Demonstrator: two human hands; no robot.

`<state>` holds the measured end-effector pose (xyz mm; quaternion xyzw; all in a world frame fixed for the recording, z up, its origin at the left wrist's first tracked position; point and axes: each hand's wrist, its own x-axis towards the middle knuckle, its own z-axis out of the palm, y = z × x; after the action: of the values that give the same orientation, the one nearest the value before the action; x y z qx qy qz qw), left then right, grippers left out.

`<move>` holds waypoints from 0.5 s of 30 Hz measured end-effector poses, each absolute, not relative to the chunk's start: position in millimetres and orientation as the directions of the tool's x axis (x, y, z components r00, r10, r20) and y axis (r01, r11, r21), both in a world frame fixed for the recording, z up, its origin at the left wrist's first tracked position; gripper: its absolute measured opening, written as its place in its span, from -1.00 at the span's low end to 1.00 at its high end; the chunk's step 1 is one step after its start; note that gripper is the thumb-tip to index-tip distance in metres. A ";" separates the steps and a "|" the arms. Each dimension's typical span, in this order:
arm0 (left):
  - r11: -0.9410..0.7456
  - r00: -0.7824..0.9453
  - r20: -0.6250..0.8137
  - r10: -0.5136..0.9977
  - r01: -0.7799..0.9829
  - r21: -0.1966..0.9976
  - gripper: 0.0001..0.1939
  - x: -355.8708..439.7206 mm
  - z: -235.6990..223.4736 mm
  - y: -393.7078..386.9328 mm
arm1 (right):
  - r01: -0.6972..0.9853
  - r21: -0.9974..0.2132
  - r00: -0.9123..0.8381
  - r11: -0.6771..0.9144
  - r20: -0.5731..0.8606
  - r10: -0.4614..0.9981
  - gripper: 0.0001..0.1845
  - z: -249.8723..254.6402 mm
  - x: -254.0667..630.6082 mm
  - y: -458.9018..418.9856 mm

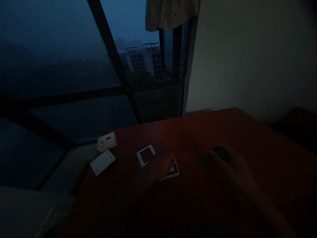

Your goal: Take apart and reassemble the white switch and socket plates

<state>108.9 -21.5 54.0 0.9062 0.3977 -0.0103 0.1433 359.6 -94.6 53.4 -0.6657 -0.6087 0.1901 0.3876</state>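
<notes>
My right hand [234,163] is closed around the green handle of a screwdriver [205,159]. Its thin shaft points left, low over the table. My left hand [160,163] is curled over a white square wall-switch panel [175,170] and hides most of it; the panel's right and lower edges and a dark inner part show. Just beyond that hand lies a flat white frame [140,158] with a square opening, partly covered by the hand. The dim light hides fine detail.
All of this is on a reddish-brown table [210,129]. At its left edge are a white rectangular plate [102,162] and, behind it, a pale box-like piece [107,141] with a small square hole. Dark-framed windows [128,89] and a pale wall [237,62] stand behind.
</notes>
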 end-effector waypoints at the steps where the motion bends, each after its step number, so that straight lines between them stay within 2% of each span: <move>1: -0.646 0.685 -0.135 0.716 0.723 0.244 -0.91 109.4 55.3 -22.2 | 0.664 -0.746 0.184 0.047 0.224 0.957 -0.64 53.1 359.5 -94.5; 9: -0.671 0.697 -0.136 0.704 0.716 0.194 -0.90 111.7 62.1 -30.1 | 0.675 -0.736 0.170 0.055 0.227 0.959 -0.68 53.4 357.6 -94.7; 15: -0.678 0.694 -0.159 0.702 0.720 0.149 -0.75 120.5 59.8 -28.6 | 0.683 -0.729 0.175 0.043 0.221 0.960 -0.66 53.1 358.8 -95.9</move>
<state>120.5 -28.6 59.8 0.9150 0.3884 -0.0443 0.1001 358.8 -95.9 53.1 -0.6668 -0.6158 0.1833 0.3776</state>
